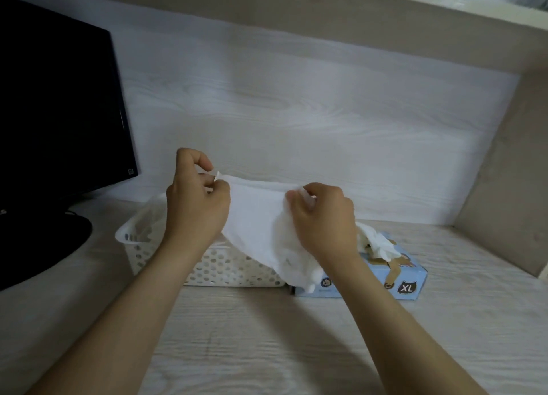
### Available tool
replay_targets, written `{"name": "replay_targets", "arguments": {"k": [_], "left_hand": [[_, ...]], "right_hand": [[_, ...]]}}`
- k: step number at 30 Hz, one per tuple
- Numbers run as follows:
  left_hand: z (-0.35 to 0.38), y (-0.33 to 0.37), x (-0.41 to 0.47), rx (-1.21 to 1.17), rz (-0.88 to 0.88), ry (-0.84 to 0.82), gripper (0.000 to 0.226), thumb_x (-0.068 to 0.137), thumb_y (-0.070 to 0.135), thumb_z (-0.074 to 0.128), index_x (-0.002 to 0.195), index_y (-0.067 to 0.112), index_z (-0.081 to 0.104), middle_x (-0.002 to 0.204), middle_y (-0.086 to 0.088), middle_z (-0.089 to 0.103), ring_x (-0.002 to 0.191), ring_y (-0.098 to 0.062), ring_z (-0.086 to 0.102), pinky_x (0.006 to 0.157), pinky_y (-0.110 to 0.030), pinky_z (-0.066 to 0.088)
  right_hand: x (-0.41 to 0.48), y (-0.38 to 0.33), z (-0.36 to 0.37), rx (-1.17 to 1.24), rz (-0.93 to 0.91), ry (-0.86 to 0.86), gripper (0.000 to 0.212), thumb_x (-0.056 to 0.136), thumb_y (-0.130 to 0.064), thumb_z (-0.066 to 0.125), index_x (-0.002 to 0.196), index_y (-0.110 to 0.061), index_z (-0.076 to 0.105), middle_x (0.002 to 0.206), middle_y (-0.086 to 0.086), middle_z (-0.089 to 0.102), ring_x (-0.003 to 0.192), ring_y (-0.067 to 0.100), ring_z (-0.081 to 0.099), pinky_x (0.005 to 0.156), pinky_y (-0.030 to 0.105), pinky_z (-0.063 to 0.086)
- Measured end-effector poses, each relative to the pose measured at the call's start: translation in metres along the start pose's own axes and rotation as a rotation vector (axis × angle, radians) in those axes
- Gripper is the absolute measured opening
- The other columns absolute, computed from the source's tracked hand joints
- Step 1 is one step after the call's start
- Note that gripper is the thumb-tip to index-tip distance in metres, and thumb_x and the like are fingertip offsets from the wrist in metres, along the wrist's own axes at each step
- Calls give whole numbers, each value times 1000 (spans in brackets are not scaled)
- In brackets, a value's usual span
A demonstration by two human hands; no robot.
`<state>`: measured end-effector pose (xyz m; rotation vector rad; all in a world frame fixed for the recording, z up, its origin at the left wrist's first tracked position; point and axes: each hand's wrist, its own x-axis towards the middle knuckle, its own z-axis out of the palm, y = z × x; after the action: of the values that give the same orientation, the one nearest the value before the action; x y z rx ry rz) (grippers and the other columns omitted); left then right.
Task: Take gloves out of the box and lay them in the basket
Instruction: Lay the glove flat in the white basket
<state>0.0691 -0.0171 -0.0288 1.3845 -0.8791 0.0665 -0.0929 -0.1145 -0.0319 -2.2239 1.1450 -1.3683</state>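
Note:
A white glove point(258, 217) hangs stretched in the air between both my hands, above the basket. My left hand point(195, 199) pinches its cuff at the left corner. At the right corner my right hand point(323, 217) pinches the same cuff, and the glove's fingers dangle below it. Under the glove stands a white perforated basket point(225, 268) with white material showing at its left end. To the right of the basket lies a light-blue glove box point(403, 276) marked XL, and another white glove point(376, 243) pokes out of its top.
A black monitor point(56, 104) on a round dark base point(38, 246) stands at the left. A pale wood-grain desk point(281, 335) lies under everything, with a wall panel behind and a beige side panel point(510, 163) at the right.

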Motion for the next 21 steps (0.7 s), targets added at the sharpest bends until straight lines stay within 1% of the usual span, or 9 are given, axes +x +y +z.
{"name": "replay_targets", "arguments": {"k": [3, 7, 9, 13, 15, 16, 18, 19, 21], "left_hand": [[1, -10, 6, 133, 21, -5, 16, 98, 5, 58, 103, 20, 54, 91, 3, 66, 83, -6, 61, 60, -12, 40], [-7, -20, 18, 142, -19, -17, 29, 97, 2, 62, 85, 24, 76, 90, 16, 72, 82, 10, 63, 66, 3, 38], [-14, -20, 22, 141, -60, -19, 33, 98, 2, 61, 87, 26, 81, 95, 17, 75, 86, 8, 64, 70, 5, 37], [-26, -26, 33, 142, -150, 12, 29, 94, 6, 61, 90, 24, 83, 97, 11, 77, 98, -9, 68, 88, -18, 53], [-31, -32, 40, 167, -186, 3, 18, 86, 14, 65, 73, 17, 77, 79, 6, 69, 79, -13, 64, 77, -31, 59], [-33, -34, 41, 209, -193, -4, 20, 83, 16, 66, 68, 4, 72, 69, 2, 62, 69, -15, 59, 68, -30, 54], [-35, -33, 42, 307, -190, -6, 23, 78, 15, 63, 65, -4, 67, 60, -6, 60, 63, -22, 61, 63, -30, 51], [-37, -32, 41, 363, -180, -16, 20, 77, 14, 62, 68, -2, 71, 67, -9, 67, 71, -28, 67, 66, -32, 53], [-39, -30, 39, 503, -195, -72, 19, 80, 9, 64, 92, 3, 78, 95, -11, 71, 95, -34, 68, 74, -32, 51]], "right_hand": [[8, -13, 7, -367, -94, 24, 31, 110, -45, 47, 105, -18, 62, 79, 0, 58, 72, 26, 49, 61, 35, 36], [22, -25, 11, -678, -255, -49, 36, 113, -48, 36, 97, -17, 43, 67, -2, 33, 54, 19, 31, 51, 33, 21], [30, -30, 16, -717, -302, -77, 40, 112, -52, 38, 95, -17, 42, 67, -2, 33, 57, 23, 39, 55, 34, 29], [51, -38, 31, -617, -350, -85, 48, 104, -63, 48, 95, -16, 53, 76, 3, 53, 71, 31, 56, 63, 36, 40], [61, -37, 43, -419, -285, -125, 49, 97, -67, 59, 107, -18, 65, 88, 5, 66, 81, 30, 64, 68, 38, 50], [64, -36, 49, -288, -231, -152, 50, 93, -67, 66, 114, -21, 67, 91, 4, 69, 85, 27, 67, 73, 40, 56], [66, -32, 58, -139, -167, -233, 57, 88, -64, 75, 127, -23, 64, 98, 2, 72, 91, 21, 69, 83, 44, 61], [66, -30, 62, -147, -159, -283, 61, 87, -61, 77, 132, -23, 62, 107, 2, 71, 97, 20, 69, 88, 44, 60], [65, -23, 67, -217, -161, -353, 63, 90, -56, 77, 139, -21, 58, 127, 5, 63, 111, 24, 65, 97, 43, 55]]}}
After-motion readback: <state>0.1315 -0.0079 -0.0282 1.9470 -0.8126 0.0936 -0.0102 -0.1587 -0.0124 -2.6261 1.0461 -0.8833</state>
